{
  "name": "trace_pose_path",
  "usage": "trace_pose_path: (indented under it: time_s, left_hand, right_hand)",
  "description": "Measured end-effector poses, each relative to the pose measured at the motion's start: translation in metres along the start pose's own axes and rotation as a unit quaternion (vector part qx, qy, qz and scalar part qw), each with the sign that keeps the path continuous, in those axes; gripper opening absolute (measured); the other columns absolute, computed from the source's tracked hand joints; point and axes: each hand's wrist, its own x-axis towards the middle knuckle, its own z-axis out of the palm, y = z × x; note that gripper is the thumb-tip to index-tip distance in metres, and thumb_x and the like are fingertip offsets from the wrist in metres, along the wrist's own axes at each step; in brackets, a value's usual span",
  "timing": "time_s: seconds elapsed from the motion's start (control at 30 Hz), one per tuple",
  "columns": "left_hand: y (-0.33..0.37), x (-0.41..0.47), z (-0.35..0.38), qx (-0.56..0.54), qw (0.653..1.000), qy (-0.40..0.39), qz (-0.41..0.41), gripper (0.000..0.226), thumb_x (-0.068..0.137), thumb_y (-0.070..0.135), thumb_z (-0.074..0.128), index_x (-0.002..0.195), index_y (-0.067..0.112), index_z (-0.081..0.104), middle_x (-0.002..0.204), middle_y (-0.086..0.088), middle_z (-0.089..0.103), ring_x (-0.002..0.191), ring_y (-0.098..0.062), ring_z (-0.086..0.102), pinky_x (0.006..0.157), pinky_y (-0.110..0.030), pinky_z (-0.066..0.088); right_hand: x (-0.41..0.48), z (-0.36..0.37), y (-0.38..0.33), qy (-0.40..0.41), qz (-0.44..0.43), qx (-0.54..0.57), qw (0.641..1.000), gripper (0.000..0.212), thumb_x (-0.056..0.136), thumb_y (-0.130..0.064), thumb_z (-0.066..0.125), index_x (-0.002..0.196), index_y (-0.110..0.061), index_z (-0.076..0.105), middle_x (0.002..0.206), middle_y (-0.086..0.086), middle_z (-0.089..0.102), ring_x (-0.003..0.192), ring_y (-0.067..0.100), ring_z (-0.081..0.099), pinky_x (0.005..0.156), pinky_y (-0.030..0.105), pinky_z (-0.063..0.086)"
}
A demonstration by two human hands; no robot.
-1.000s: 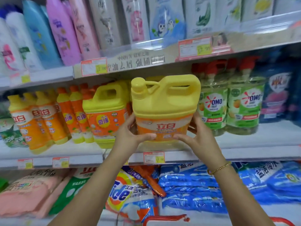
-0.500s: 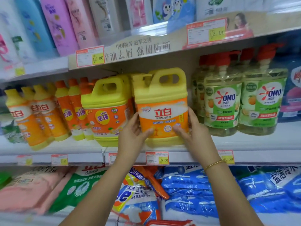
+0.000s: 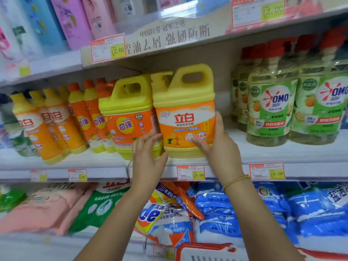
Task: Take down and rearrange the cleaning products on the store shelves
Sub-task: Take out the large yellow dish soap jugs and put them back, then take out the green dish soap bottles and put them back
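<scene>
A yellow-and-orange dish soap jug (image 3: 185,113) with a top handle stands upright on the middle shelf (image 3: 301,157), right beside a similar yellow jug (image 3: 130,117). My right hand (image 3: 220,147) grips its lower right side, thumb across the front label and fingers round the side. My left hand (image 3: 148,153) is at the jug's lower left corner, its fingers relaxed and just touching the edge where the two jugs meet.
Small orange and yellow bottles (image 3: 47,125) fill the shelf's left part, and green OMO pump bottles (image 3: 273,108) stand to the right. Refill pouches (image 3: 71,19) line the upper shelf. Detergent bags (image 3: 216,204) lie below, with a red basket (image 3: 207,249) at the bottom edge.
The jug went from held up in front of the shelf to standing on it beside the other jug. My left hand has loosened from its grip.
</scene>
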Motion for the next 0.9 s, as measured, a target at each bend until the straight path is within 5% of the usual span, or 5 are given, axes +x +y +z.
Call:
trace_pose_path:
  time_s: [0.47, 0.57, 0.67, 0.77, 0.9]
  left_hand:
    - [0.042, -0.015, -0.014, -0.087, 0.994, -0.028, 0.06, 0.017, 0.09, 0.017, 0.064, 0.098, 0.031, 0.063, 0.104, 0.02, 0.057, 0.101, 0.01, 0.052, 0.079, -0.007, 0.042]
    - [0.073, -0.017, -0.01, -0.141, 0.988, -0.046, 0.052, 0.024, 0.093, 0.029, 0.06, 0.07, 0.026, 0.059, 0.073, 0.007, 0.063, 0.076, -0.004, 0.058, 0.064, -0.018, 0.043]
    - [0.112, -0.015, 0.013, -0.159, 0.981, -0.091, 0.06, 0.035, 0.093, 0.038, 0.054, 0.06, 0.026, 0.054, 0.063, 0.006, 0.059, 0.065, -0.005, 0.054, 0.061, -0.02, 0.038]
    - [0.157, -0.001, 0.05, -0.197, 0.969, -0.146, 0.027, 0.01, 0.088, 0.027, 0.068, 0.082, 0.022, 0.061, 0.082, 0.007, 0.062, 0.075, -0.005, 0.056, 0.066, -0.019, 0.043]
    - [0.2, 0.037, 0.098, -0.269, 0.931, -0.219, -0.111, 0.063, 0.075, 0.017, 0.081, 0.128, 0.008, 0.048, 0.118, 0.002, 0.056, 0.108, -0.013, 0.055, 0.093, -0.028, 0.049]
  right_hand:
    - [-0.015, -0.014, -0.011, -0.018, 0.026, -0.003, 0.999, 0.078, 0.089, -0.053, 0.05, 0.149, -0.019, 0.014, 0.12, 0.01, 0.057, 0.104, 0.025, 0.058, 0.074, 0.032, 0.045]
    - [-0.02, -0.056, 0.006, 0.052, 0.011, -0.007, 0.999, 0.029, 0.091, -0.04, 0.054, 0.105, -0.016, 0.063, 0.089, 0.003, 0.065, 0.086, 0.022, 0.061, 0.063, 0.028, 0.039]
    - [-0.03, -0.112, 0.039, 0.113, 0.024, -0.063, 0.991, 0.021, 0.089, -0.032, 0.06, 0.074, -0.017, 0.056, 0.069, -0.002, 0.055, 0.065, 0.02, 0.05, 0.056, 0.028, 0.031]
    - [-0.05, -0.157, 0.079, 0.117, 0.069, -0.13, 0.982, 0.015, 0.083, -0.02, 0.067, 0.092, -0.009, 0.063, 0.091, 0.012, 0.06, 0.082, 0.03, 0.055, 0.065, 0.034, 0.041]
    - [-0.069, -0.193, 0.129, 0.046, 0.145, -0.162, 0.975, 0.043, 0.08, -0.011, 0.07, 0.119, 0.0, 0.057, 0.115, 0.023, 0.052, 0.104, 0.041, 0.052, 0.083, 0.041, 0.045]
